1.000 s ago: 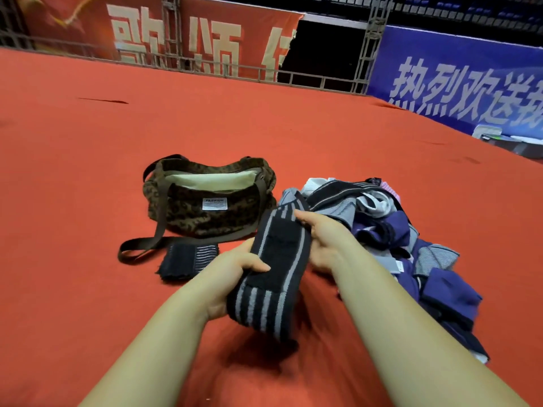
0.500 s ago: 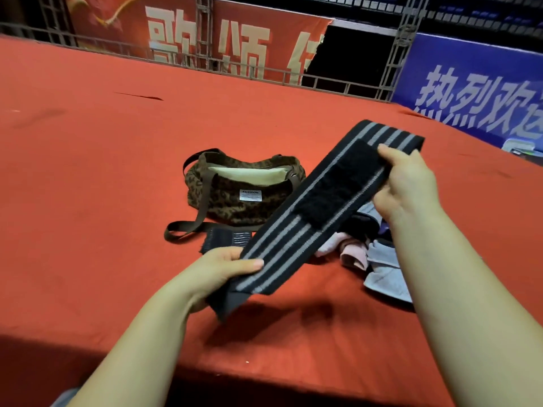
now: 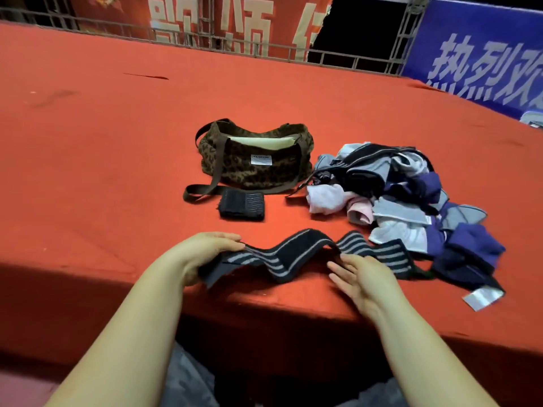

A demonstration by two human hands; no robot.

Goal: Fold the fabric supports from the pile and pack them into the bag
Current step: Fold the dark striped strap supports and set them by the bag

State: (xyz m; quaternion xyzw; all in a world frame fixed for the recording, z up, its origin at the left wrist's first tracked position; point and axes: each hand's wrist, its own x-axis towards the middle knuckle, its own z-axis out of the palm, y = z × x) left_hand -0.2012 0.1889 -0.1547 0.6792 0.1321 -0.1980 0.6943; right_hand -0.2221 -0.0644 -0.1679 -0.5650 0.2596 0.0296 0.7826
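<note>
Nearest, at six o'clock, two bare forearms reach over the edge of the red felt-covered counter. The left hand lies at the left end of a long black elastic support strap with grey stripes; whether its grip pinches the cloth or only rests on it cannot be told. The right hand lies with a wide grip, fingers straight and spread, fingertips touching the strap's near edge at its middle. The strap lies rumpled in soft waves across the counter's near edge, its right end reaching the pile.

Farther, toward twelve o'clock, a small folded black ribbed support sits flat, just in front of a soft leopard-print fabric bag with brown webbing straps, a pale lining and a white label. At two o'clock lies the loose heap of grey, white, pink and navy fabric supports, tangled and crumpled.
</note>
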